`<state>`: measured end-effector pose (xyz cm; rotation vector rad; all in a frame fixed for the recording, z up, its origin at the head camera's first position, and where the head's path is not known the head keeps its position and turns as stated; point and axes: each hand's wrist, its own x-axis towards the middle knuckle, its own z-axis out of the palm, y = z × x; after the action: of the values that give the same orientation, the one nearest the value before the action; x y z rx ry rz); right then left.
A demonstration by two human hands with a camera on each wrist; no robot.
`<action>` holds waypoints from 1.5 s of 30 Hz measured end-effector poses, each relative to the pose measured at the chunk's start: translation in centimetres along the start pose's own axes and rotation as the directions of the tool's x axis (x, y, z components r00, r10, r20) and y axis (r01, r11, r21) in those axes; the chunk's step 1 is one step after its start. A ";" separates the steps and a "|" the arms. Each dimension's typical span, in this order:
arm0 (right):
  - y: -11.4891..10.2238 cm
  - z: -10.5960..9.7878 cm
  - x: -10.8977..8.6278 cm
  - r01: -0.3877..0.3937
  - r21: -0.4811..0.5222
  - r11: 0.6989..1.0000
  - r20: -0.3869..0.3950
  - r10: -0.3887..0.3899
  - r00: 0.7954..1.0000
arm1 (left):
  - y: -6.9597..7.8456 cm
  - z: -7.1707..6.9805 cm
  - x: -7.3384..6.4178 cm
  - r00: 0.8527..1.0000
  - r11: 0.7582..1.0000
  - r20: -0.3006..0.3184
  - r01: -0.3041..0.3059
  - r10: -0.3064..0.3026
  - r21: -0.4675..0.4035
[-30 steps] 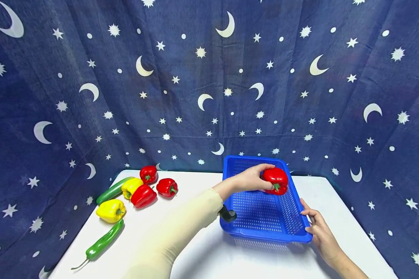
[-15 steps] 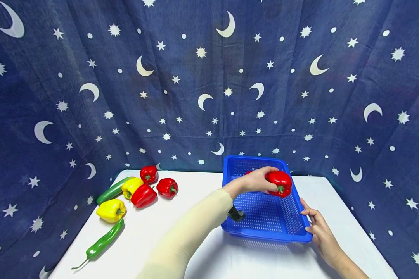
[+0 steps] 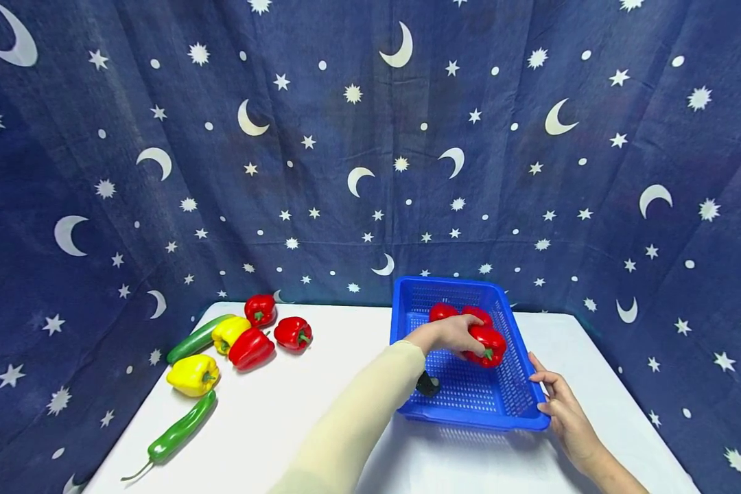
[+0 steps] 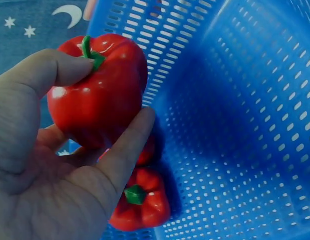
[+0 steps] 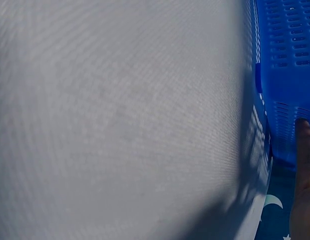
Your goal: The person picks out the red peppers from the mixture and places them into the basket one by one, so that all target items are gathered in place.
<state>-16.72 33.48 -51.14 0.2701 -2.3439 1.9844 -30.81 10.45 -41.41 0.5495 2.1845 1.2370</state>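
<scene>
My left hand [image 3: 452, 334] grips a red bell pepper [image 3: 488, 346] low inside the blue plastic basket [image 3: 457, 416]. In the left wrist view, the thumb lies by the pepper's green stem and the other fingers curve beneath it. Two more red bell peppers, one at the left [image 3: 442, 311] and one at the right [image 3: 477, 315], lie behind it in the basket; the hand partly covers them. At the basket's right side, my right hand [image 3: 569, 417] holds the rim between thumb and fingers. The right wrist view shows just one finger [image 5: 305, 150] against the basket wall.
On the table's left lie several red bell peppers [image 3: 251, 349], two yellow bell peppers [image 3: 193, 374], a cucumber [image 3: 199, 339] and a long green chili pepper [image 3: 182, 427]. A dark blue curtain [image 3: 321, 171] with moons and stars surrounds the white table [image 3: 321, 405].
My left hand has lowered the red bell pepper farther into the basket and toward its front, uncovering the two peppers behind. The right hand stays at the rim.
</scene>
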 end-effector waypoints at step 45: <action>-0.4 0.2 -0.1 0.030 0.014 0.999 0.021 -0.030 0.999 | -1.6 1.1 2.0 0.993 0.963 -0.068 0.111 -0.097 0.244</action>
<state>-16.49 33.20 -50.85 0.3262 -2.3250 1.9946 -31.72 11.49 -43.81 0.4961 2.3997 0.9416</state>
